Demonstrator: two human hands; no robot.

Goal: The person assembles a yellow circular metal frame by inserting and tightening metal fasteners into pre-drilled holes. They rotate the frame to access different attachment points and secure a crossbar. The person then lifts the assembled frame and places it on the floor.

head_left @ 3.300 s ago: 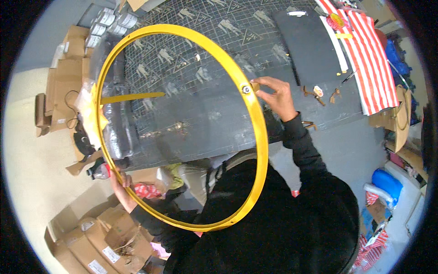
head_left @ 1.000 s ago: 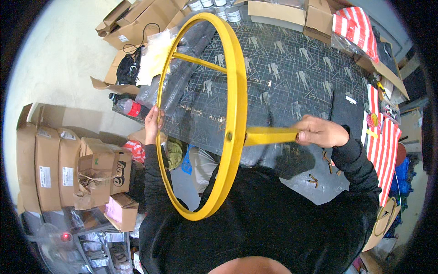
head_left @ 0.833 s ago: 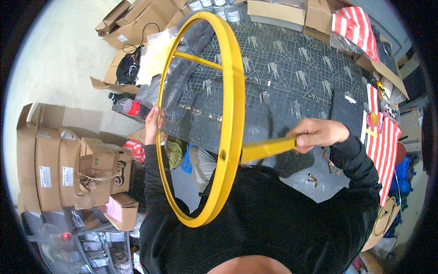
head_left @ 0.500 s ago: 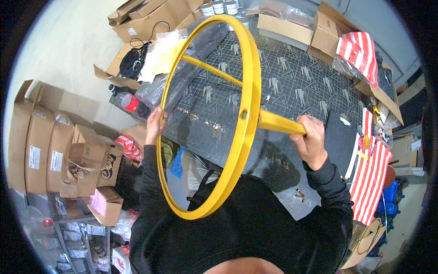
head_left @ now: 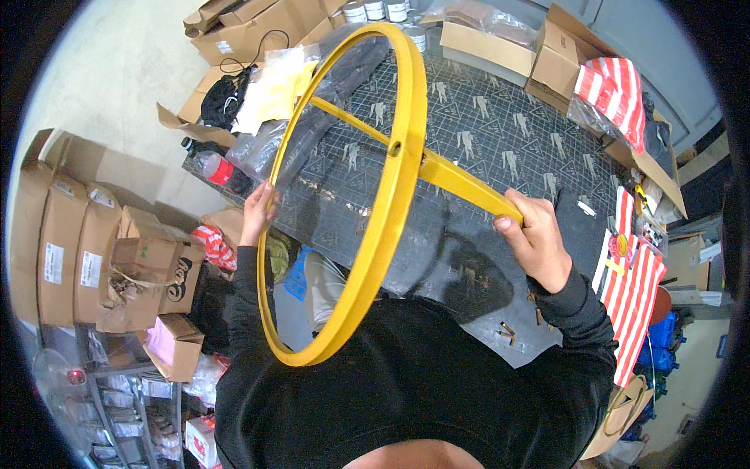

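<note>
Raised above the table is a large yellow ring [head_left: 380,227], tilted on edge, with a thin crossbar [head_left: 348,117] inside it and a round hole in its near rim. My left hand [head_left: 259,211] is closed on the ring's left side. My right hand [head_left: 537,241] is wrapped round the outer end of a yellow bar [head_left: 465,186], its thumb along the top. The bar's other end meets the ring's outer side close to the hole; I cannot tell whether the two are joined there.
Below lies a dark table [head_left: 437,258] with a patterned cutting mat [head_left: 500,125]. A bottle with a red label [head_left: 215,166] is at its left edge. Small brass-coloured pieces [head_left: 508,334] lie near my right forearm. Cardboard boxes [head_left: 141,273] stand at left, striped fabric [head_left: 634,305] at right.
The ring has shifted a little left, its rim hole rising. The bar now slopes more steeply toward my right hand, and more of its length shows. Both hands keep their hold.
</note>
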